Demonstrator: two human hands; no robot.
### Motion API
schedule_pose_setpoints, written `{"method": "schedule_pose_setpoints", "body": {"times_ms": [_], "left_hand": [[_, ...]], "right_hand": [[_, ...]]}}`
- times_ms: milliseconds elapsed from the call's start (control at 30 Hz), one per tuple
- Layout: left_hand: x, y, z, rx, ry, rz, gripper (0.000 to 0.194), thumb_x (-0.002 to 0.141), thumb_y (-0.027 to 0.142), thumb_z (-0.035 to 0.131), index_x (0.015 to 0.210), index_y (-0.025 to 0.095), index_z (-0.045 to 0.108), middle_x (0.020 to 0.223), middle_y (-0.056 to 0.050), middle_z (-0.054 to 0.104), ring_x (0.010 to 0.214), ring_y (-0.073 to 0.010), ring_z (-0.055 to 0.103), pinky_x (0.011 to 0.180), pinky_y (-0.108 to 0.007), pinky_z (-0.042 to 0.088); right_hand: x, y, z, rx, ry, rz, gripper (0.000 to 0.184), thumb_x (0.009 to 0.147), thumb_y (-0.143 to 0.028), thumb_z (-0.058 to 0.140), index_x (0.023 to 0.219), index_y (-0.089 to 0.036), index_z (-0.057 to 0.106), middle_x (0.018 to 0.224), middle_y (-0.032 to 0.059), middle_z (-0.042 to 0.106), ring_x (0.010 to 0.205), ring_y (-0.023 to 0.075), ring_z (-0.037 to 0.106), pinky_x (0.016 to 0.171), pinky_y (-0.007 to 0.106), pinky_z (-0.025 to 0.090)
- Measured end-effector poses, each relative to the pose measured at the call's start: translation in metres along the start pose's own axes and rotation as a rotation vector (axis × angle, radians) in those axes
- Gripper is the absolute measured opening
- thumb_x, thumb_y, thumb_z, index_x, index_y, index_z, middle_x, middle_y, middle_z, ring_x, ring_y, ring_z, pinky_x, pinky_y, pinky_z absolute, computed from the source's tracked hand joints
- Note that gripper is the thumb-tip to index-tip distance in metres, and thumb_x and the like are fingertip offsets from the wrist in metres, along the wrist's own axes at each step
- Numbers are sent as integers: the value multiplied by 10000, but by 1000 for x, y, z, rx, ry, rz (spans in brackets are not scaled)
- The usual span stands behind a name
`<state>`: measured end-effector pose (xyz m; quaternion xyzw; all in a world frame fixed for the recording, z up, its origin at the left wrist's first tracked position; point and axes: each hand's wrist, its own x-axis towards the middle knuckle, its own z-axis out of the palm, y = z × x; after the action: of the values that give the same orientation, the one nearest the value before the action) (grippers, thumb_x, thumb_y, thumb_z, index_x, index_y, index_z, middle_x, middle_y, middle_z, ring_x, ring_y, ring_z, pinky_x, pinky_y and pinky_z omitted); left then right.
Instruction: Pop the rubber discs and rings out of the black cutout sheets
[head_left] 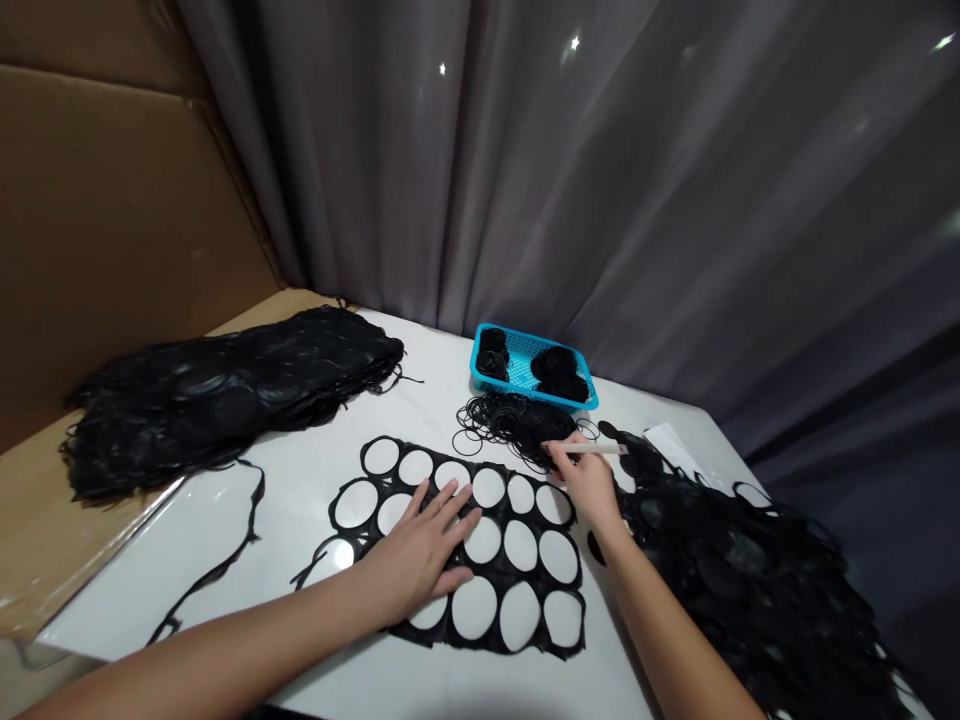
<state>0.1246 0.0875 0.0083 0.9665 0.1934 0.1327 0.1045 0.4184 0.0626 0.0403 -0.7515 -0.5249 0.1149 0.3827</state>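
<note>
My left hand [427, 540] lies flat, fingers spread, on a black rubber sheet [499, 580] punched with rows of round holes, and the white table shows through them. My right hand [586, 482] holds a pale wooden stick [600, 450] between its fingers. The end of the stick inside my hand is hidden. That hand sits at the sheet's far edge, touching or just above a tangle of thin black rubber rings [510, 422]. A large heap of punched black rubber scrap [735, 580] lies to the right of my right forearm.
A thick stack of black rubber scrap [225, 400] lies at the left on the white table [315, 510]. A blue plastic basket [525, 345] holds black ring bundles at the back. A loose black strip [225, 545], white paper [671, 448], cardboard [112, 200] and a grey curtain [600, 200] surround the table.
</note>
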Motion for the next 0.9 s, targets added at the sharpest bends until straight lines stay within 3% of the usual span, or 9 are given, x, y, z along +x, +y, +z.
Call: {"method": "schedule_pose_setpoints", "body": {"times_ms": [233, 367, 567, 900], "left_hand": [[-20, 20, -16, -42, -63, 29, 507, 928, 441, 649, 1365, 209, 538, 1476, -152, 508, 1413, -314, 424, 1202, -510, 233], [-37, 29, -12, -31, -56, 34, 519, 928, 398, 645, 1399, 222, 514, 1539, -140, 435, 1446, -319, 368, 1209, -498, 222], [-43, 30, -9, -39, -32, 18, 556, 935, 351, 646, 1448, 235, 465, 1575, -131, 378, 1457, -318, 347, 1205, -507, 242], [-41, 31, -13, -53, -59, 19, 547, 944, 335, 633, 1456, 241, 463, 1577, -132, 372, 1460, -323, 338, 1190, -529, 275]], "right_hand": [[-60, -46, 9, 252, -332, -37, 252, 950, -408, 542, 772, -231, 566, 860, 40, 712, 823, 217, 646, 756, 315, 479], [-95, -57, 16, 240, -445, -55, 178, 955, -315, 547, 804, -236, 594, 913, 27, 686, 896, 213, 626, 812, 322, 458], [-118, -58, 26, 210, -453, -36, 198, 954, -302, 537, 772, -232, 572, 843, 18, 628, 834, 207, 581, 759, 315, 439], [-124, -54, 30, 216, -397, -29, 218, 967, -301, 547, 760, -233, 550, 847, 18, 633, 826, 209, 576, 761, 330, 440]]}}
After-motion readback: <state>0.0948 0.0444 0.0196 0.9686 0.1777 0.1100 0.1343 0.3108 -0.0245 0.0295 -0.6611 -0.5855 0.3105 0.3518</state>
